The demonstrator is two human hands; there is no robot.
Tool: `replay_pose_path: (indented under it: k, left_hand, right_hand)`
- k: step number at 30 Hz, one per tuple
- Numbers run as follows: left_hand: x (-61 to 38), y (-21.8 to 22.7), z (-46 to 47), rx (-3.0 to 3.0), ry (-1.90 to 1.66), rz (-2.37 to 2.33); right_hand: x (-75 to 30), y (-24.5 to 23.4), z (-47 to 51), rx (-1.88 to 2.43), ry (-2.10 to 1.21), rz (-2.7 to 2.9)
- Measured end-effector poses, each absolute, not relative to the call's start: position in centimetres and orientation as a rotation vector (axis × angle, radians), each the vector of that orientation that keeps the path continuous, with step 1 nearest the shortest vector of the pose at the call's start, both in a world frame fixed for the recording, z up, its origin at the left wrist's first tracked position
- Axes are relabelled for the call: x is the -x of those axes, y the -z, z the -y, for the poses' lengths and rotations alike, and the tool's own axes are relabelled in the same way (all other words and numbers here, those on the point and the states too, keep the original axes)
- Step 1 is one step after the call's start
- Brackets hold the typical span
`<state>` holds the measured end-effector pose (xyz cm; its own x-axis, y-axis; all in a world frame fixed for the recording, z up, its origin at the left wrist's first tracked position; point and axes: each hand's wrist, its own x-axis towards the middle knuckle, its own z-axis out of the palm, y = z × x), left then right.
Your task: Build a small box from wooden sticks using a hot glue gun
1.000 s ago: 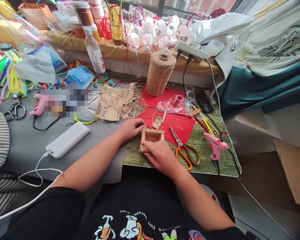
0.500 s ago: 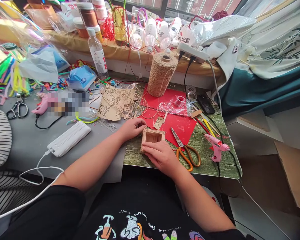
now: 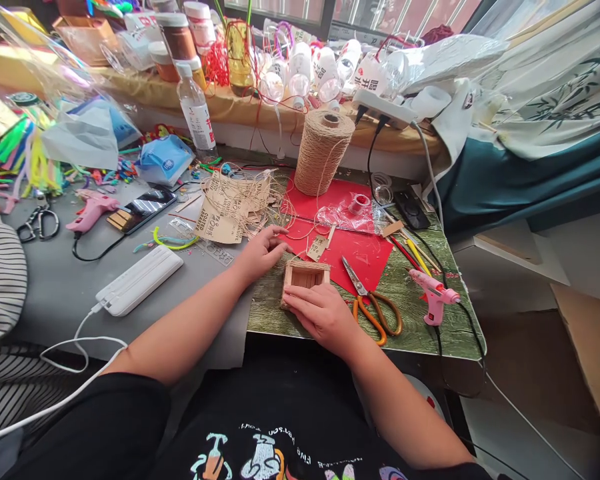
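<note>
A small wooden box (image 3: 307, 276), made of thin sticks with jute twine along its rim, sits near the front edge of the green wood-grain mat. My right hand (image 3: 323, 313) is closed on its near side, the fingers lying across the front and hiding part of it. Just beyond the box's left corner is my left hand (image 3: 263, 253), its fingers stretched and apart, not touching the box. A strand of twine runs close to those fingertips. Behind the box stands a large spool of jute twine (image 3: 324, 153). Orange-handled scissors (image 3: 375, 307) lie to the right of my right hand.
Red paper (image 3: 365, 257) lies under scraps of card. At the right edge is a pink glue gun (image 3: 434, 297) with its cable. Tangled twine and sandpaper pieces (image 3: 225, 213) lie left of the spool. A white power bank (image 3: 139, 280) and a co-worker's striped sleeve (image 3: 0, 273) are at left.
My left hand has drawn off the box's far left corner, slightly up and left, and its fingers have spread. My right hand stays on the box.
</note>
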<state>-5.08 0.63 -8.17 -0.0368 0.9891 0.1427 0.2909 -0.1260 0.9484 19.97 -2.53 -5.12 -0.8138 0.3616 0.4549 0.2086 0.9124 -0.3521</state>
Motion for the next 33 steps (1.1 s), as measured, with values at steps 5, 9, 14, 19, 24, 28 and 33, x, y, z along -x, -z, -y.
replay_pose_path:
  k: [5,9,14,19,24,28,33]
  left_hand:
    - [4.9,7.4,1.8,-1.407,-1.141,-1.418]
    - [4.2,7.5,3.4,-1.268,-1.093,-1.338]
    - [3.5,7.9,3.6,-1.239,-1.123,-1.340]
    - [3.0,7.6,3.8,-1.353,-1.201,-1.415]
    - [2.9,7.7,3.7,-1.320,-1.188,-1.422]
    - [2.5,7.9,3.5,-1.216,-1.204,-1.402]
    - [1.9,8.2,3.6,-1.096,-1.263,-1.363]
  right_hand:
    - [-20.0,5.2,2.4,0.391,-0.380,2.549]
    - [-20.1,5.2,2.4,0.398,-0.384,2.555]
    - [-20.1,5.0,2.4,0.412,-0.374,2.559]
    - [-20.1,5.0,2.4,0.400,-0.363,2.553]
    - [-20.2,5.1,2.4,0.414,-0.361,2.554]
    - [-20.3,5.4,2.4,0.409,-0.366,2.562]
    - [-20.4,5.5,2.4,0.408,-0.364,2.575]
